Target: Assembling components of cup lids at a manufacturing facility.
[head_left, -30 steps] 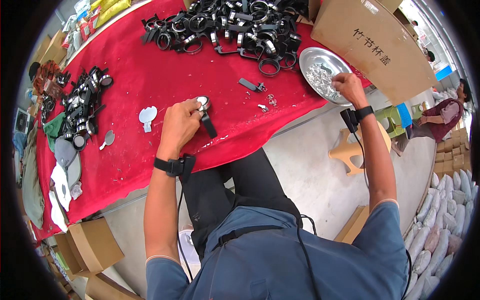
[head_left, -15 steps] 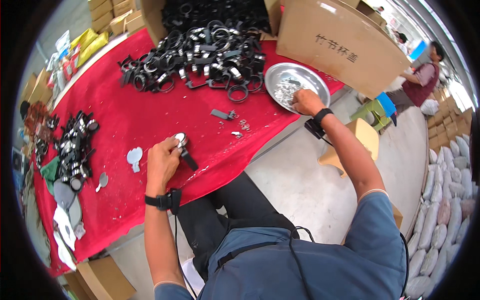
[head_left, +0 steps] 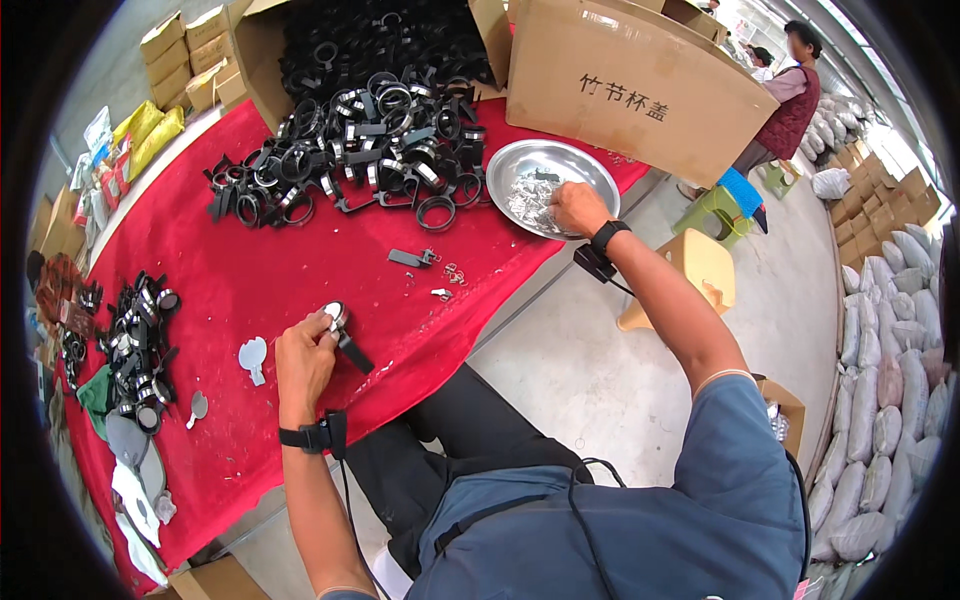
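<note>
My left hand (head_left: 308,362) grips a black lid (head_left: 337,318) with a silver band and a dark strap, at the near edge of the red tabletop. Its fingers close round the lid's left side. At the right, my right hand (head_left: 580,208) has its fingertips pressed together among small shiny metal pieces (head_left: 530,197) inside a round steel dish (head_left: 503,163). Whatever those fingertips pinch is hidden. Between the hands lie a loose grey strap piece (head_left: 405,258) and several small metal clips (head_left: 453,275). Left of my left hand rests a pale flat disc with a tab (head_left: 252,358).
A large heap of black lid rings (head_left: 370,140) covers the table's far side, before an open carton (head_left: 265,60). Another carton (head_left: 640,85) stands behind the dish. Finished-looking black parts (head_left: 140,340) are piled at left. A yellow stool (head_left: 695,270) and a person (head_left: 785,110) are at right.
The whole view has shifted, so the table sits lower and further left. My left hand keeps its hold on the lid; my right hand stays in the dish with its fingers down.
</note>
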Demonstrator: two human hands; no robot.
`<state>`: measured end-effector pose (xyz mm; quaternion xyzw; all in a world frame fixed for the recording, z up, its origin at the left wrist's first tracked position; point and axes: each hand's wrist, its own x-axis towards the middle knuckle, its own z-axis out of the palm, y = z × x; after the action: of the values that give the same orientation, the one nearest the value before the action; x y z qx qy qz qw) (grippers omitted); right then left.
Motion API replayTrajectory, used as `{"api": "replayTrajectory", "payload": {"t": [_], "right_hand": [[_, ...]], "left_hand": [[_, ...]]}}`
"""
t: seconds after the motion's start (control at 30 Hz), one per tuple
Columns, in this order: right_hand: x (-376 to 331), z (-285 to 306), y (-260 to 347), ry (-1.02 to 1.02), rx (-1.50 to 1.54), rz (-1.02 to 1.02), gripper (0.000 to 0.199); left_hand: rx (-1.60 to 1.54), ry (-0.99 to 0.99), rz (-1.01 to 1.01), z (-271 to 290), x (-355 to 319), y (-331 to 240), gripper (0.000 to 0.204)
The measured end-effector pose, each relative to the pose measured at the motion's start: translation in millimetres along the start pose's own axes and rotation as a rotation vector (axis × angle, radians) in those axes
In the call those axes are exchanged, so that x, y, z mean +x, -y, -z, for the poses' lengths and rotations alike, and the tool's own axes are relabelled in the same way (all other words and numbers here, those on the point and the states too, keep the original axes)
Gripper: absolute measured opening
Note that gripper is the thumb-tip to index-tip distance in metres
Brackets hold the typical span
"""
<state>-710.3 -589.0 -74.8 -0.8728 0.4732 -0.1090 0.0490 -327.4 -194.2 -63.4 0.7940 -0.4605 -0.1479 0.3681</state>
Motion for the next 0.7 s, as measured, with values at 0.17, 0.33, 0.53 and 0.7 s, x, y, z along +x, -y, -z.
{"api": "replayTrajectory", "payload": {"t": [0.17,0.33,0.53,0.7], "right_hand": [[2,-4,-7,-0.164,0.062,0.044,0.019],[1,16,15,-0.137,0.584,-0.151,0.021],[-47,28,141,0.145,1.022,0.002,0.028],[-91,-19,247,0.494,1.361,0.043,0.035]], "left_hand": [[0.017,-0.021,-0.035,2,-3,1,0.035],[-0.002,-0.081,-0.13,-1,-4,18,0.031],[0.078,0.022,-0.051,8,0,-4,0.035],[0.017,-0.011,-0.009,4,-3,1,0.033]]}}
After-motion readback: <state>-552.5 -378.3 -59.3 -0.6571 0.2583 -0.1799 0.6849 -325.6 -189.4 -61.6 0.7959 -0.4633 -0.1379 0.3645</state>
